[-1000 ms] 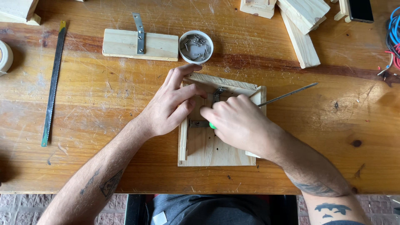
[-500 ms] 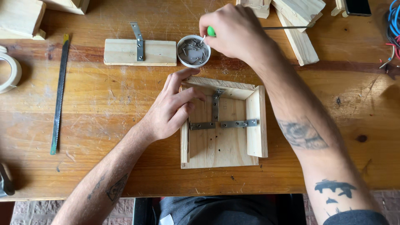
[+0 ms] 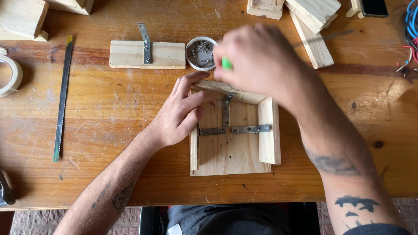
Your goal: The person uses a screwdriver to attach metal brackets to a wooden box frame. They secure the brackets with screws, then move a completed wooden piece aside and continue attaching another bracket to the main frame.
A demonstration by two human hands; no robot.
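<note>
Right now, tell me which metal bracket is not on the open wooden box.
The bracket on the separate flat wood block, left of the white cup of screws. The other brackets lie inside the box.

Counter (image 3: 109,130): worn, scratched brown wood, spanning the whole view.
Floor (image 3: 26,222): reddish brick paving, near edge, both corners.
Light: soft, even.

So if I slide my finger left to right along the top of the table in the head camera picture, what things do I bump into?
White roll of tape → long dark saw blade → flat wooden block with a metal bracket → round white cup of screws → blurred right hand → pale wooden slats → coloured wires.
</note>
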